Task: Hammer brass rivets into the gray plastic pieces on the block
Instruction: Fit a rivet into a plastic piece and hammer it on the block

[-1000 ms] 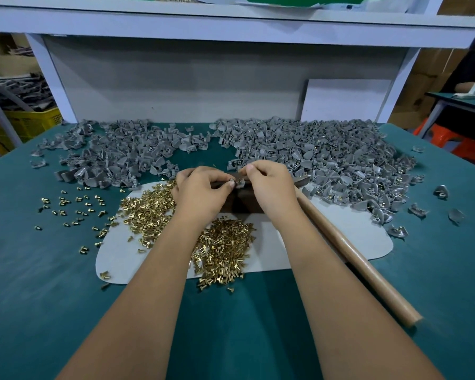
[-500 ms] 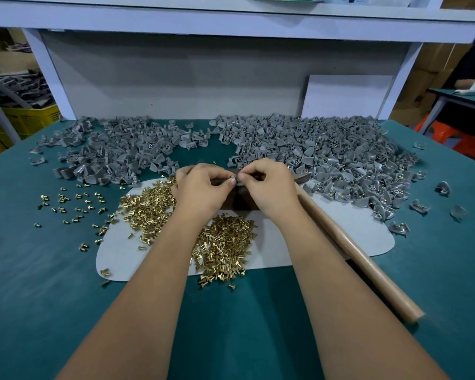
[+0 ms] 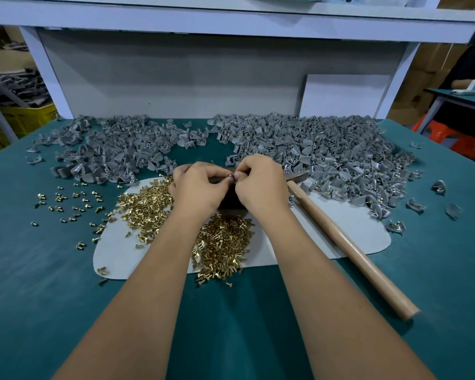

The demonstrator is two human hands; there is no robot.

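A small gray plastic piece (image 3: 231,178) is pinched between the fingertips of the left hand (image 3: 196,187) and right hand (image 3: 259,185) over the dark block (image 3: 232,200); its long axis cannot be told. The hammer (image 3: 348,246) is laid handle toward the near right, on a pale mat (image 3: 327,229) over the teal table (image 3: 52,270), between heaps of brass rivets (image 3: 222,242) and gray pieces (image 3: 327,149), under a white shelf (image 3: 231,20).

Yellow crate (image 3: 25,119) far left, orange stool (image 3: 450,133) far right

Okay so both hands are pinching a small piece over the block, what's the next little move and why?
Probably seat the piece on the dark block, then reach for the hammer. Left hand and right hand both pinch a small part above it; the hammer lies untouched beside the right forearm.
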